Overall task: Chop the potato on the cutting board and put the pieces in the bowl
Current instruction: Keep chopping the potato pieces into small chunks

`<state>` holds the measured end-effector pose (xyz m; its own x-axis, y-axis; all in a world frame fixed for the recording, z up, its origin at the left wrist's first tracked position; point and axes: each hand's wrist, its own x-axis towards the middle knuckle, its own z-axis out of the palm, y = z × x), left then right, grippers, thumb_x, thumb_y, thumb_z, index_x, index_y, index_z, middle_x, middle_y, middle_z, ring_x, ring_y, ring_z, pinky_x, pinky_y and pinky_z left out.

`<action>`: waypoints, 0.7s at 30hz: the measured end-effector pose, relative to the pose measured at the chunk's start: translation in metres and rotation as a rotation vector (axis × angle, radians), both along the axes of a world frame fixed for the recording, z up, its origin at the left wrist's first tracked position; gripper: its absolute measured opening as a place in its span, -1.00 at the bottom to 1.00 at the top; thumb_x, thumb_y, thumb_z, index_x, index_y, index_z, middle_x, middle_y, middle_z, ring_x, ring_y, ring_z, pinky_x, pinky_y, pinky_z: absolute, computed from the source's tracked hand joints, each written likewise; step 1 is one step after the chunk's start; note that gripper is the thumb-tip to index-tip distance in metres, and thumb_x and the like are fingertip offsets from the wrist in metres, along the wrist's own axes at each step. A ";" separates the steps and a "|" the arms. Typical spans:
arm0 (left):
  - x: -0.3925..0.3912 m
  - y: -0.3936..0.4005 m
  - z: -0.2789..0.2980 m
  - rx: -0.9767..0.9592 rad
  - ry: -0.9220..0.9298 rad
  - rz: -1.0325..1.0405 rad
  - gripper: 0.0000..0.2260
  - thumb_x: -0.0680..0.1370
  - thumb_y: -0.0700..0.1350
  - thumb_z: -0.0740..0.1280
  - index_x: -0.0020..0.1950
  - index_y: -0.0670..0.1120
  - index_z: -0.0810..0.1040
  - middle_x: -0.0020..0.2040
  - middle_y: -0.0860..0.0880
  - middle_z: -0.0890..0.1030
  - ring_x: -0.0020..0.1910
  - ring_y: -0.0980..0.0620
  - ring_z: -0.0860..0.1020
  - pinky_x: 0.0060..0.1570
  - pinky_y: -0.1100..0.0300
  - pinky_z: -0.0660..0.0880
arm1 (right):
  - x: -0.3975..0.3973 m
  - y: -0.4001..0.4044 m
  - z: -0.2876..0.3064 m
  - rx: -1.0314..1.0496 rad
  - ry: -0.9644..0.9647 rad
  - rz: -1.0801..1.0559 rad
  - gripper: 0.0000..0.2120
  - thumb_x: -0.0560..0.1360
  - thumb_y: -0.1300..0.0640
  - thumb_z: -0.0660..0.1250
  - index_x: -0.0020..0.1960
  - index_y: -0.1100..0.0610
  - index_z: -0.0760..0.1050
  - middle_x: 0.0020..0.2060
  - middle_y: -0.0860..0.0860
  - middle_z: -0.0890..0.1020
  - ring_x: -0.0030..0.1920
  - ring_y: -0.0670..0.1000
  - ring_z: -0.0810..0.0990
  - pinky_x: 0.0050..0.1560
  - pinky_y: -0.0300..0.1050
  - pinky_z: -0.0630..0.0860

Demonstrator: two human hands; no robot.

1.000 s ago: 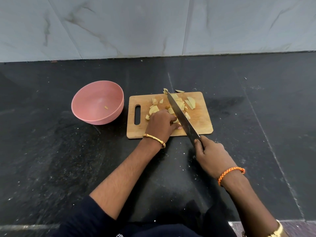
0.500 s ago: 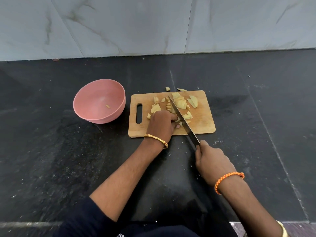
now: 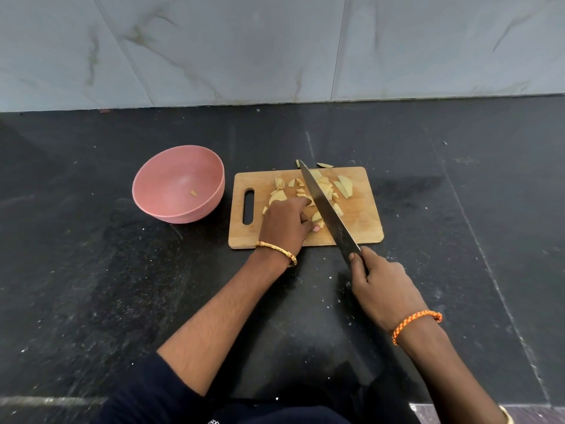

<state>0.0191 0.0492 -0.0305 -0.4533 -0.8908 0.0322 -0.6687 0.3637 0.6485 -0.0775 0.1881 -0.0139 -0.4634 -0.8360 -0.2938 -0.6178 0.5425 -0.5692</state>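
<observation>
Head view: the potato pieces (image 3: 321, 191) lie scattered over the middle and far half of the cutting board (image 3: 363, 224), which sits at the centre of the dark counter (image 3: 91, 270). The left hand (image 3: 286, 223) rests knuckles-up on the board, fingers curled down over a small cluster of pieces at its 3 o'clock; whether it actually pinches one I cannot tell. The right hand (image 3: 382, 286) is wrapped around the handle of the knife (image 3: 324, 206), whose long blade runs from 5 o'clock to 11 o'clock across the board, just beside the left fingertips.

The pieces look small, firm and light, likely wet and slippery on their cut faces, so scooping them between a cupped palm and the flat of the blade should work better than picking them singly. Two slivers (image 3: 324, 165) already lie off the far edge at 12 o'clock, so that side needs care. The pink bowl (image 3: 214, 191) stands just beside the board's handle end at 9 o'clock, holding a single scrap (image 3: 193, 193). The counter around the board at 3 and 6 o'clock offers open room, and the wall (image 3: 275, 47) stands well beyond.
</observation>
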 end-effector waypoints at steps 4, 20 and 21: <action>-0.001 0.000 0.004 0.015 -0.018 -0.024 -0.56 0.40 -0.18 0.48 0.26 -0.08 0.51 -0.19 -0.05 0.69 -0.13 0.06 0.64 0.09 0.13 0.53 | 0.000 -0.005 0.000 0.014 0.027 0.020 -0.76 0.62 -0.02 0.01 -0.10 0.05 0.37 -0.34 0.09 0.54 -0.28 0.16 0.56 -0.21 0.05 0.53; -0.002 0.005 0.004 -0.009 0.005 0.011 -0.48 0.40 -0.20 0.46 0.28 -0.04 0.33 -0.19 -0.04 0.67 -0.17 0.02 0.64 -0.01 0.10 0.58 | 0.019 -0.018 -0.002 0.166 0.063 0.018 -0.77 0.63 0.01 -0.01 0.05 0.11 0.34 -0.16 0.15 0.55 -0.14 0.19 0.57 -0.17 -0.01 0.50; -0.002 0.006 0.002 -0.024 0.008 0.024 -0.51 0.40 -0.20 0.46 0.25 -0.04 0.33 -0.19 -0.04 0.67 -0.17 0.02 0.64 -0.03 0.10 0.58 | 0.018 -0.015 -0.002 0.173 0.055 0.017 -0.78 0.63 0.00 -0.01 0.04 0.11 0.34 -0.15 0.15 0.56 -0.13 0.19 0.58 -0.14 0.01 0.52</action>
